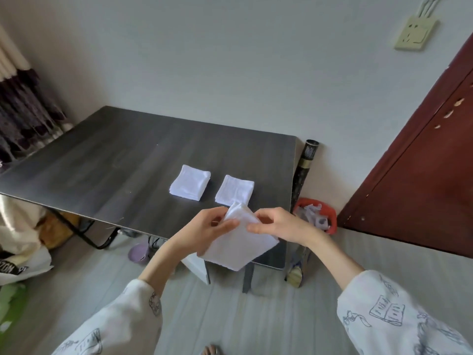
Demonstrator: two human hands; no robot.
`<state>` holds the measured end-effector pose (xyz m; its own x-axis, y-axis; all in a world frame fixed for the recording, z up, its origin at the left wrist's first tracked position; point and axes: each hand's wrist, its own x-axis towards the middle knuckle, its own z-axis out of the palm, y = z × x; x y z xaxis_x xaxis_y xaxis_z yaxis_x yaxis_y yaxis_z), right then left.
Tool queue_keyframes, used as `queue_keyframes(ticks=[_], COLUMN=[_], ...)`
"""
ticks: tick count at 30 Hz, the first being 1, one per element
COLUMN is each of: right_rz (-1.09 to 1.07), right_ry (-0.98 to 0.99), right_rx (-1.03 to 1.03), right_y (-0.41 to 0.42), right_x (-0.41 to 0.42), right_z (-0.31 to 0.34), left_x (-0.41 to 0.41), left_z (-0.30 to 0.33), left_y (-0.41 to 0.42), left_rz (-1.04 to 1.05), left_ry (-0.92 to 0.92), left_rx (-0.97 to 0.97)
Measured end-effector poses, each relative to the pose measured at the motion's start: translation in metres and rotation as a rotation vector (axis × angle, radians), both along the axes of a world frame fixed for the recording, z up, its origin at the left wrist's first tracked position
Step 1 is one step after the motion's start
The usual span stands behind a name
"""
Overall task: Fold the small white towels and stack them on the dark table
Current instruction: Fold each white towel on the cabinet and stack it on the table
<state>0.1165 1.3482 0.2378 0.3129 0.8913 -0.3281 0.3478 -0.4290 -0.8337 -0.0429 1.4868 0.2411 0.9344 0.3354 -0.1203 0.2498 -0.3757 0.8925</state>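
Both hands hold a small white towel (239, 245) in the air over the near right corner of the dark table (115, 160). My left hand (204, 229) pinches the towel's upper edge from the left, and my right hand (277, 225) pinches the same edge from the right. The towel hangs down below my fingers as a folded square. Two folded white towels lie side by side on the table beyond my hands: the left folded towel (190, 186) and the right folded towel (235, 192), apart from each other.
A red bin (330, 219) with rubbish stands on the floor right of the table, beside a dark tube (305, 162) leaning on the wall. A dark red door (422, 162) is at the right. Bags and a curtain (23, 111) crowd the left side.
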Motion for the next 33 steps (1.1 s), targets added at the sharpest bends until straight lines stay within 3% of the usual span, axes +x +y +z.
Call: queue_keyframes(ticks=[3,8,11,15,21,33], right_rz=[-0.062,-0.339,-0.397,-0.494,-0.596,-0.765], right_ry=[0.243,0.691,0.823,0.803,0.605,0.167], right_rx=[-0.062,0.032,0.042,-0.025,-0.129,-0.302], right_y=[0.028,0.06,0.082,0.113,0.151,0.214], right_x=[0.028,0.073,0.098,0.129,0.147,0.167], right_z=[-0.016,-0.051,-0.069,-0.093,-0.119,-0.174], left_x=[0.028,0.078,0.108,0.141,0.174,0.227], left_z=[-0.001,-0.028,-0.05,-0.081,-0.118,-0.175], left_y=[0.049,0.096,0.119,0.142,0.175,0.239], left_rz=[-0.004,0.006,0.065,0.168,0.233,0.117], left_ry=[0.009,0.074,0.11,0.205,0.359,0.455], left_rx=[-0.12,-0.323,-0.419,-0.493,-0.365,-0.334])
